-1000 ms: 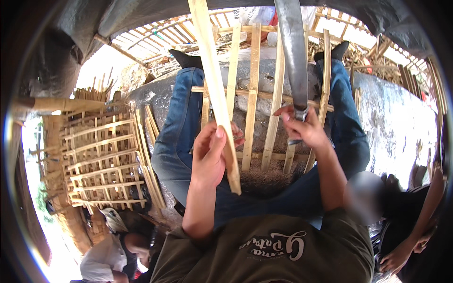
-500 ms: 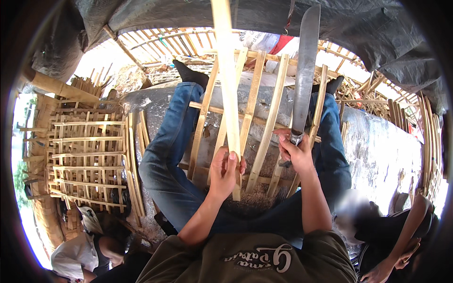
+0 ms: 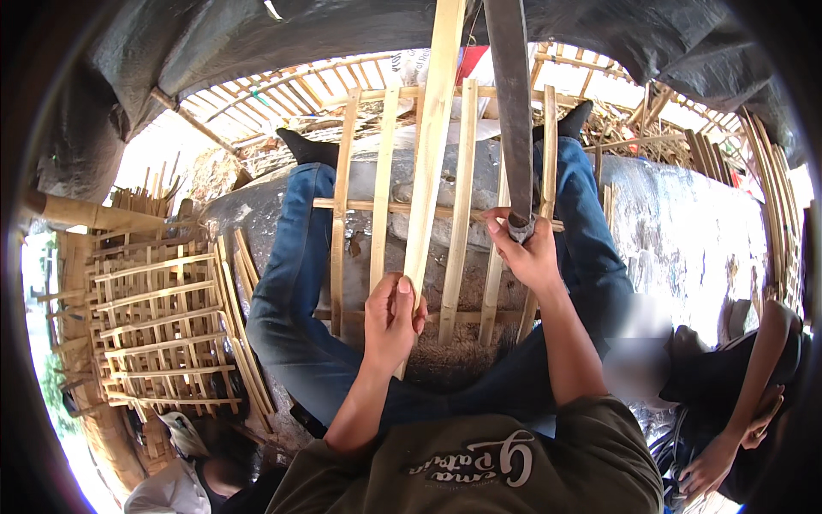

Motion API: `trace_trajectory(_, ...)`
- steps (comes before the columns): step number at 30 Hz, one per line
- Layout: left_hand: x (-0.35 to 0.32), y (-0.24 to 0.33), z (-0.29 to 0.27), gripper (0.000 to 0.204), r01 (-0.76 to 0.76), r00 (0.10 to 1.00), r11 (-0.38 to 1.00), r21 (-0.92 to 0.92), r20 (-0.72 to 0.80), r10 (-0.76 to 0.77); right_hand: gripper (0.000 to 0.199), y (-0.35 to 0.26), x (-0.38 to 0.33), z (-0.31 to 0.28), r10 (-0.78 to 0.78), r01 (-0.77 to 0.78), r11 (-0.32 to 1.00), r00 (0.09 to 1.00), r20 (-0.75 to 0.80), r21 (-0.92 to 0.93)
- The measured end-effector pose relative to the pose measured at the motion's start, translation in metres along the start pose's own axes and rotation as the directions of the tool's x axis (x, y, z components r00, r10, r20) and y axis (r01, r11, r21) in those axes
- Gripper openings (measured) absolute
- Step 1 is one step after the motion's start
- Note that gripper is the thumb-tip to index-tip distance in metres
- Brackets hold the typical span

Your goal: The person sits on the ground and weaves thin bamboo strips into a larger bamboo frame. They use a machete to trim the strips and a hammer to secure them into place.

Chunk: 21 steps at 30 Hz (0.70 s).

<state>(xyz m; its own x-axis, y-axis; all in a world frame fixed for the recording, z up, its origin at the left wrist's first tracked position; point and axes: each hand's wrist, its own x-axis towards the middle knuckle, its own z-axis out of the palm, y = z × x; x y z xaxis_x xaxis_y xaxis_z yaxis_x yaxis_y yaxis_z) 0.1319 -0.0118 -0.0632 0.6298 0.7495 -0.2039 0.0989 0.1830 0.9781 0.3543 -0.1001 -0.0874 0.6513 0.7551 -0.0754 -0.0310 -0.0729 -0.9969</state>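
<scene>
My left hand (image 3: 392, 321) is closed round the lower part of a long pale bamboo strip (image 3: 435, 146), its thumb lying along the strip. The strip rises past the top edge of the picture. In my right hand (image 3: 531, 250) is the handle of a machete (image 3: 511, 111); its broad dark blade points up, with the tip cut off by the top edge. Blade and strip stand apart, side by side. Beneath both, a lattice of bamboo slats (image 3: 460, 214) lies between my outstretched legs, several lengthwise slats crossing a few crosspieces.
Stacked bamboo lattices (image 3: 163, 330) lie at the left, loose strips beside them. Dark sheeting (image 3: 342, 43) hangs overhead. One person (image 3: 184, 480) sits at lower left, another (image 3: 719, 385) at lower right. More bamboo slats (image 3: 766, 197) stand at the far right.
The machete's blade has swung from leaning right to leaning slightly left, nearer the strip. The strip's upper end has tipped rightward. Both hands keep their hold, and the whole view has shifted.
</scene>
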Motion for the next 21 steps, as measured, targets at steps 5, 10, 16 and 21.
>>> trace_trajectory(5, -0.008, 0.005, 0.002, 0.031, -0.034, 0.998, 0.984, 0.175, 0.053, 0.025, 0.022, -0.01, 0.002, -0.011, -0.132, 0.133, 0.989, 0.991, -0.021, 0.063)
trace_trajectory(10, -0.023, 0.003, -0.001, 0.024, -0.058, 0.998, 0.944, 0.326, 0.054, 0.043, 0.035, -0.03, 0.002, -0.028, -0.038, 0.085, 0.912, 0.992, -0.123, 0.402)
trace_trajectory(16, -0.037, 0.007, -0.019, 0.022, -0.122, 0.993, 0.833, 0.539, 0.064, 0.104, 0.041, -0.03, 0.005, -0.052, -0.003, 0.123, 0.772, 0.982, -0.191, 0.623)
trace_trajectory(21, -0.048, 0.003, -0.023, 0.018, -0.125, 0.992, 0.79, 0.601, 0.077, 0.099, 0.04, -0.03, 0.004, -0.049, 0.073, 0.068, 0.778, 0.978, -0.197, 0.624)
